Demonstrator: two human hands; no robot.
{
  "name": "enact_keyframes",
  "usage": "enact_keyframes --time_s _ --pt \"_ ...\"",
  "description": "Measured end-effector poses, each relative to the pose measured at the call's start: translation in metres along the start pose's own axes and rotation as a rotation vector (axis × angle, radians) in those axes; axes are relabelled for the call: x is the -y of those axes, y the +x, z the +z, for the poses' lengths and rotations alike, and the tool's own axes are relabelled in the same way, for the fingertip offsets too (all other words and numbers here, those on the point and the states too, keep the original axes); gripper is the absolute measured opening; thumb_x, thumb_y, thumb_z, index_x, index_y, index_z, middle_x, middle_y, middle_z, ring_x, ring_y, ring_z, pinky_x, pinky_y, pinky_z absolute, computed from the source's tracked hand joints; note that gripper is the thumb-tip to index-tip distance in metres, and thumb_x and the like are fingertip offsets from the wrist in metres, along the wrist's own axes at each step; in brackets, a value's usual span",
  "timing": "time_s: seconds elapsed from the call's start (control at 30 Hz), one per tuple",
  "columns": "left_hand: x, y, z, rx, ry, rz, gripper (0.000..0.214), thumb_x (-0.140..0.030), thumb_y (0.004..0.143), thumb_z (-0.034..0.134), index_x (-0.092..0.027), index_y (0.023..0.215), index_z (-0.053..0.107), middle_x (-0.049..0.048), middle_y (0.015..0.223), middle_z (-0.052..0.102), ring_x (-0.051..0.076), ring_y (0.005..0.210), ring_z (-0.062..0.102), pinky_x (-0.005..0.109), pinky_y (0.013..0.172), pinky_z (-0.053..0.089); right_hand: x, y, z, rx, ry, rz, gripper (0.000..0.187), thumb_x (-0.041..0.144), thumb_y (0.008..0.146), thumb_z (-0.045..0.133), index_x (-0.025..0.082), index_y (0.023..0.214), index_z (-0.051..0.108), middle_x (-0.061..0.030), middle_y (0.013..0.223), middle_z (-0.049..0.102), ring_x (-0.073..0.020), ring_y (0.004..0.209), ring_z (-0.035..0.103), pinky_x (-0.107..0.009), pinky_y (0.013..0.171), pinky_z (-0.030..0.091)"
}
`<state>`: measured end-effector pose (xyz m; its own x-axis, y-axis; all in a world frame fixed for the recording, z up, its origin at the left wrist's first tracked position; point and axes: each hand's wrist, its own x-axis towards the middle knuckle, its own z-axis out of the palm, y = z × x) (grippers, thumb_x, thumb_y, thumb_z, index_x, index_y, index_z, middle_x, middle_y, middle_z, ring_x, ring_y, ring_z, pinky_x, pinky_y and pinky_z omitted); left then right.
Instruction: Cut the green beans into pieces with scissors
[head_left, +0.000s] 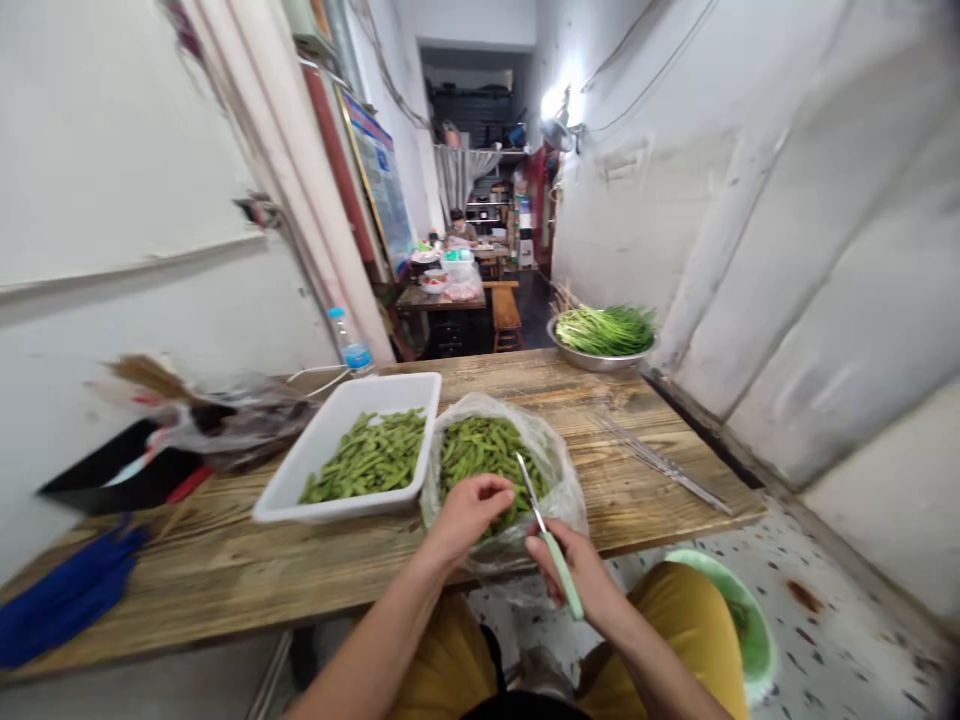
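Observation:
Above a clear plastic bag [564,470] of green bean pods [480,445], my left hand [471,512] is closed, its thumb and fingers bent together. Whatever they hold, if anything, is too small to make out. My right hand [576,565] grips a pair of scissors [559,565] with a pale green handle, seen nearly edge-on. The slim metal blades point up and away over the pods. Left of the bag and next to it stands a white plastic tub [281,495], with more green pods [371,455] spread over its bottom.
On the wooden table [360,580] lie metal skewers [664,462] at right and a blue cloth [71,595] at left. A metal bowl of green stalks [604,335] and a water bottle [352,345] stand at the far edge. A green bin [761,640] sits by my right knee.

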<state>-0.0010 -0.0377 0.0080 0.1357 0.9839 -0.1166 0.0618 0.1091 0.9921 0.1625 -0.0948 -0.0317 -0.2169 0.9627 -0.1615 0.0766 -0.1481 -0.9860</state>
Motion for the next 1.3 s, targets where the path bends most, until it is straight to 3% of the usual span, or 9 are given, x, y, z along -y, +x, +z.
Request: enact_keyframes --time_s 0.13,0.3,0.57,1.0,1.23,1.3 --pt "0.001 -0.001 0.003 -0.019 -0.263 -0.082 0.028 -0.031 0.061 0.073 -0.013 0.078 0.060 -0.0024 0.056 0.058 0.008 0.048 0.052 0.017 0.045 0.038 0.007 -0.005 0.002 0.006 0.025 -0.072 0.045 0.062 0.080 0.045 0.020 0.095 0.050 0.0065 0.057 0.045 -0.0078 0.043 0.042 -0.020 0.042 0.039" --pt "-0.006 -0.010 0.012 -0.039 -0.536 -0.134 0.031 -0.023 0.054 0.078 -0.013 0.072 0.055 0.0001 0.060 0.062 0.013 0.059 0.063 0.022 0.059 0.051 0.014 -0.012 0.007 0.004 0.057 -0.032 0.046 0.063 0.079 0.046 0.019 0.093 0.049 0.0050 0.061 0.046 -0.0098 0.046 0.045 -0.022 0.042 0.041" --pt "-0.006 -0.015 0.018 -0.091 -0.600 -0.076 0.028 -0.022 0.056 0.078 -0.011 0.070 0.056 0.0034 0.062 0.066 0.012 0.059 0.063 0.021 0.059 0.050 0.013 -0.013 0.008 0.096 0.041 -0.055 0.039 0.054 0.086 0.042 0.019 0.100 0.050 0.0044 0.063 0.047 -0.0102 0.048 0.047 -0.023 0.045 0.044" --pt "-0.004 -0.021 0.027 -0.224 -0.635 0.000 0.025 -0.021 0.057 0.075 -0.011 0.070 0.056 0.0017 0.060 0.065 0.009 0.057 0.060 0.021 0.059 0.047 0.022 -0.017 0.012 0.115 0.016 -0.044 0.039 0.055 0.084 0.043 0.018 0.096 0.050 0.0057 0.061 0.045 -0.0095 0.045 0.048 -0.023 0.043 0.044" --pt "0.001 -0.023 0.041 -0.230 -0.677 -0.031 0.024 -0.020 0.056 0.074 -0.012 0.069 0.055 0.0021 0.062 0.064 0.009 0.058 0.060 0.022 0.061 0.047 0.011 -0.011 0.020 0.054 0.099 0.023 0.040 0.057 0.080 0.049 0.019 0.091 0.049 0.0084 0.053 0.043 -0.0074 0.034 0.041 -0.020 0.030 0.039" --pt "0.004 -0.018 0.036 -0.254 -0.652 -0.009 0.023 -0.022 0.058 0.072 -0.012 0.070 0.055 0.0022 0.063 0.063 0.011 0.059 0.061 0.024 0.062 0.047 0.004 -0.008 0.019 0.037 0.110 0.046 0.039 0.057 0.079 0.050 0.019 0.091 0.049 0.0091 0.052 0.042 -0.0070 0.032 0.039 -0.020 0.028 0.036"
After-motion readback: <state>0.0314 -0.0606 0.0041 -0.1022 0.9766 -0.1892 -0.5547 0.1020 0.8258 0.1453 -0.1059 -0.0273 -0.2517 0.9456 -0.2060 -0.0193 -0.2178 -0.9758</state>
